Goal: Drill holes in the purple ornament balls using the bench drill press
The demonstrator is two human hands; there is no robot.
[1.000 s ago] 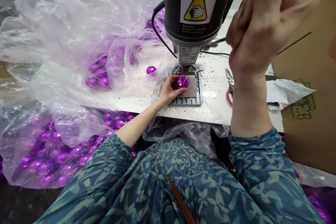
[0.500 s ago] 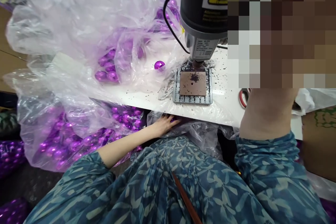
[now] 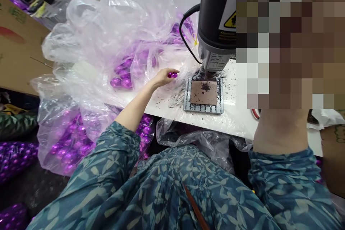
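My left hand (image 3: pixel 163 77) reaches over the white table, its fingers closed around a shiny faceted purple ball (image 3: pixel 173 74). Just to the right stands a bench machine (image 3: pixel 218 18) with a black cylindrical head and a warning label, much like a drill press. Under its head, a brown square board (image 3: pixel 202 97) with a small hole lies on the slotted metal base (image 3: pixel 221 107). Dark crumbs are scattered on the board and around it. My right forearm (image 3: pixel 281 131) rises at the right; a pixelated block covers the hand, so its fingers are hidden.
Clear plastic bags of purple balls (image 3: pixel 124 73) lie on the table (image 3: pixel 161 109) at left. Another bag (image 3: pixel 71 143) hangs below the front edge. Cardboard boxes (image 3: pixel 21 43) stand at far left and right. A black cable (image 3: pixel 181 30) loops beside the machine.
My left hand has come up from below the table's front edge onto the tabletop and closed on the lone purple ball. The whole view has shifted slightly; my right forearm stays raised.
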